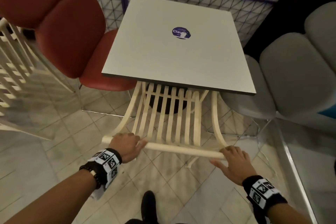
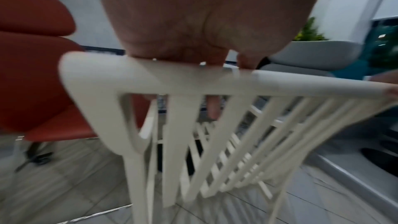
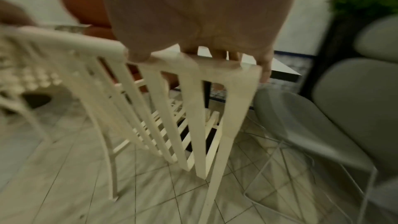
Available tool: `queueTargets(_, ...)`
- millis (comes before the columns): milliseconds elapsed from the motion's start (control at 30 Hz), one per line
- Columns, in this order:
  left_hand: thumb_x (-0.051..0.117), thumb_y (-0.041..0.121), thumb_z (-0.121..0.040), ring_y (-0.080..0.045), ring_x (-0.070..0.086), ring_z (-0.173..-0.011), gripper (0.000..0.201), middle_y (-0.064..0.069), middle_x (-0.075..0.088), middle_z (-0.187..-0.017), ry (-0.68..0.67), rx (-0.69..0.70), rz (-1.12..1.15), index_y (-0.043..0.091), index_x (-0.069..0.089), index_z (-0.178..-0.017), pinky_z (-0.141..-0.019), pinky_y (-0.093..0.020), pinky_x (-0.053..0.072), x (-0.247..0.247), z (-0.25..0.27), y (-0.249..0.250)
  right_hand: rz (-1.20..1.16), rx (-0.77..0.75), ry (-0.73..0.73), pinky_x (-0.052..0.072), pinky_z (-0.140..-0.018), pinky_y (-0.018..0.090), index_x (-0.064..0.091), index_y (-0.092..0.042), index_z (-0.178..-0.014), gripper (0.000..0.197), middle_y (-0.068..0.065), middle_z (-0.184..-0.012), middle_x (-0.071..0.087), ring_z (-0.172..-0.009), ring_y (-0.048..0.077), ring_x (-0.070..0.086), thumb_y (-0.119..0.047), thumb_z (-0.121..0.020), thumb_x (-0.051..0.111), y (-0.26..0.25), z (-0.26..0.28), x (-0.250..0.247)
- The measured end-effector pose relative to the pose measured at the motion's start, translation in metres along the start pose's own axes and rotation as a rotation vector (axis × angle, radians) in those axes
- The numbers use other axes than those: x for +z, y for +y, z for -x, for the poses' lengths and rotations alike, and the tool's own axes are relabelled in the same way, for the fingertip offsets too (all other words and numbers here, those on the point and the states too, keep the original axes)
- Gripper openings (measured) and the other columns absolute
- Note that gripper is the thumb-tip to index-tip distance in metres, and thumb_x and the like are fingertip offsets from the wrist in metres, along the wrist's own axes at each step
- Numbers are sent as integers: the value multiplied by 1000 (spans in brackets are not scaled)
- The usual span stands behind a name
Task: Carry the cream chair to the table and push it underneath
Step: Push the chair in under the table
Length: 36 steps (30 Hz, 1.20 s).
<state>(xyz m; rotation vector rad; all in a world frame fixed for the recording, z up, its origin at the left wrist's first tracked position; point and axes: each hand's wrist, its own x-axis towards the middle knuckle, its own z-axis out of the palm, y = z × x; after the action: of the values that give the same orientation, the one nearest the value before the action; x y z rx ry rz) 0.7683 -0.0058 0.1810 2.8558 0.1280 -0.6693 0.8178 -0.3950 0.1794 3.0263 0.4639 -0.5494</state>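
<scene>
The cream chair (image 1: 169,114), likely light and stiff, stands at the table's (image 1: 163,56) 6 o'clock. The fingers of the left hand (image 1: 127,145) and right hand (image 1: 234,162) curl over its top rail (image 1: 181,148), the sensible hold.

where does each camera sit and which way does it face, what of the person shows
Head: on the head, facing forward and down at the table and cream chair; both forearms, left hand, right hand and a shoe show.
Left wrist: looks along the left hand gripping the top rail, red chair beyond.
Right wrist: looks along the right hand holding the rail's other end, grey chair beside.
Shared: both wrist views show rail and slats.
</scene>
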Motion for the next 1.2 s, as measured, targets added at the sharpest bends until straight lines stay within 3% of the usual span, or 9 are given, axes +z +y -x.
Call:
queueTargets(67, 5, 88, -69, -22, 59, -86, 91, -1, 65, -96, 27, 35, -78, 20, 60, -94, -89, -42, 47, 7, 2, 13, 29, -70, 20, 45, -85, 44, 58, -25, -101, 74, -5, -94, 61, -89, 21, 58, -77, -81, 8, -17, -7, 6)
queueTargets(167, 8, 95, -61, -24, 60, -93, 100, -4, 66, -103, 23, 14, -146, 19, 60, -100, -92, -45, 46, 8, -4, 12, 147, -66, 30, 45, -66, 42, 59, -21, -93, 70, -1, -80, 62, -71, 25, 58, -68, -88, 7, -34, -13, 9)
queueTargets(300, 8, 97, -58, -24, 60, -90, 101, -5, 66, -99, 21, 19, -157, 21, 61, -97, -91, -46, 47, 3, -16, 6, 173, -74, 102, 43, -62, 41, 57, -24, -97, 67, -1, -79, 62, -69, 26, 56, -63, -90, 3, -35, -19, 6)
queueTargets(533, 12, 97, -59, -25, 60, -90, 96, -4, 68, -94, 31, -17, -164, 21, 63, -90, -89, -45, 43, -2, -30, 23, 100, -114, 129, 44, -64, 43, 58, -28, -96, 66, -5, -81, 63, -74, 22, 57, -67, -88, 5, -16, -40, 2)
queueTargets(666, 12, 96, -57, -24, 60, -90, 94, 0, 69, -92, 58, -50, -164, 22, 62, -88, -89, -46, 41, 2, -28, 26, 94, -142, 193, 39, -65, 40, 58, -30, -96, 46, -8, -81, 61, -74, 19, 55, -61, -87, 25, -16, -40, 7)
queueTargets(733, 11, 97, -56, -24, 60, -92, 96, -1, 69, -93, 48, -56, -158, 23, 62, -88, -90, -47, 41, 1, -30, 27, 78, -142, 207, 37, -66, 39, 58, -32, -97, 43, -9, -80, 61, -73, 18, 55, -61, -85, 28, -14, -41, 9)
queueTargets(900, 5, 99, -50, -24, 59, -88, 102, 0, 68, -89, 61, -73, -141, 23, 63, -85, -90, -46, 41, 3, -29, 27, -13, -145, 200, 37, -72, 43, 58, -32, -102, 70, -8, -83, 63, -79, 19, 56, -71, -83, 3, -14, -40, 11)
queueTargets(1200, 7, 98, -49, -24, 58, -92, 103, 1, 67, -92, 25, -105, -128, 23, 63, -90, -93, -48, 37, 3, -29, 30, -68, -135, 150, 34, -81, 44, 55, -34, -107, 81, -9, -92, 61, -88, 18, 53, -75, -76, -7, -14, -39, 11)
